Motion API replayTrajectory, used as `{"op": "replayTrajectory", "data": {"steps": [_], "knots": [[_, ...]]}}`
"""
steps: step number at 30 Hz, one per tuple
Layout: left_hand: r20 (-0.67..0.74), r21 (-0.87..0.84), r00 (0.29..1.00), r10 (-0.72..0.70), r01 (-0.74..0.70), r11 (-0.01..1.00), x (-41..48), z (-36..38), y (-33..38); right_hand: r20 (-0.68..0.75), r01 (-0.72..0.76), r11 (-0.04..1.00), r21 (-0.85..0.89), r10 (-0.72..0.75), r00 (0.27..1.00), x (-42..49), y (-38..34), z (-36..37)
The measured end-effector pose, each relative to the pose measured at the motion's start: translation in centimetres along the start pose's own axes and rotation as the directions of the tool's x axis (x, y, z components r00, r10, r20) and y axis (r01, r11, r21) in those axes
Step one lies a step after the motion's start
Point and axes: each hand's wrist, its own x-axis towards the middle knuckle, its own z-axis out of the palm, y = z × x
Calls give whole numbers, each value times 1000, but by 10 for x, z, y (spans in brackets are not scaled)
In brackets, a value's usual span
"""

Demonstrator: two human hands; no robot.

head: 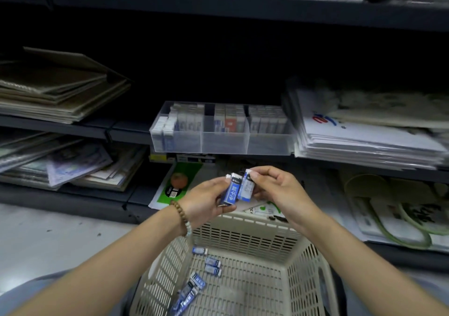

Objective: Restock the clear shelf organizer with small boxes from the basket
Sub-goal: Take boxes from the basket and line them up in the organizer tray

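Above the basket, my left hand (pixel 206 201) grips a small blue-and-white box (pixel 231 191). Touching that box on its right is a second small box (pixel 247 186), pinched by my right hand (pixel 274 189). The cream plastic basket (pixel 245 233) stands below my hands, and several small blue boxes (pixel 211 266) lie along its left side. The clear shelf organizer (pixel 223 143) sits on the middle shelf ahead of my hands. It has three compartments with upright small boxes at the back of each, and the front of each compartment looks bare.
Stacks of sketch pads (pixel 56 89) lie on the shelf left of the organizer, and white folded bags (pixel 359 135) are piled to its right. Lower shelves hold paper packs (pixel 73 167) and tote bags (pixel 401 213). A dark shelf board (pixel 243 11) runs overhead.
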Motion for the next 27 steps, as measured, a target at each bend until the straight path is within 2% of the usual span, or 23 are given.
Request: {"op": "replayTrajectory", "data": {"steps": [7, 12, 17, 20, 23, 27], "knots": [[165, 165, 984, 73, -101, 981, -6, 2, -1, -8, -13, 1000, -19, 12, 1000, 2, 6, 7], [92, 211, 990, 105, -122, 970, -4, -6, 6, 16, -71, 996, 57, 70, 997, 6, 1, 10], [90, 425, 970, 226, -243, 872, -4, -22, 15, 68, -140, 975, 170, 130, 989, 7, 1, 13], [101, 442, 941, 322, -333, 833, -6, -26, 25, 93, -168, 950, 264, 148, 985, 9, -5, 15], [51, 486, 913, 404, -376, 789, -4, -30, 40, 127, -177, 930, 323, 142, 982, 16, -19, 18], [-6, 453, 870, 493, -437, 777, 0, -42, 62, 183, -181, 935, 304, 129, 975, 36, -45, 31]]}}
